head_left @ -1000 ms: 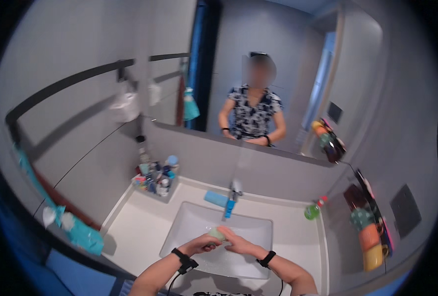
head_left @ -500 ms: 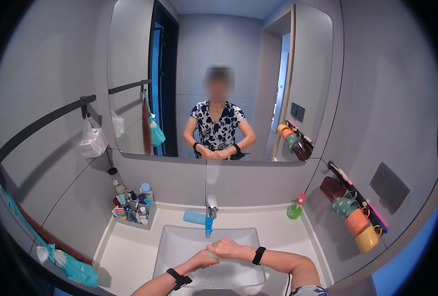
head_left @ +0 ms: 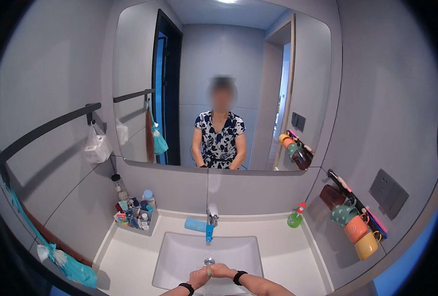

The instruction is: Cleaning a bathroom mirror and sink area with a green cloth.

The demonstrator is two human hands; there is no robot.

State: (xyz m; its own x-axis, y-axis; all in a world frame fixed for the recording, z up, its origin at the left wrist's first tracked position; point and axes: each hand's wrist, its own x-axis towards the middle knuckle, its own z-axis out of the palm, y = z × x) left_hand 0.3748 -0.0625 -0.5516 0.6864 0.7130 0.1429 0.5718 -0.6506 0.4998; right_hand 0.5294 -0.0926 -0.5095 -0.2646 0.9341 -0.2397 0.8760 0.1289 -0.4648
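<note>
Low in the white sink, near its front, my two hands meet. My left hand is closed, and my right hand is closed against it from the other side. A small pale green thing shows between them; its kind is hidden by my fingers. Just beyond my hands lies the round metal drain. Farther back stands the chrome faucet with a blue spout extension. Each wrist has a black band.
A folded blue cloth-like item lies left of the faucet. Back left stands a grey organizer of bottles and tubes; back right, a green pump bottle. Cups, one of them yellow, hang on the right wall. A mirror faces me.
Both hands have come down and nearer to me, still together around the pale green thing. The drain now shows beyond them. My view has tilted up slightly.
</note>
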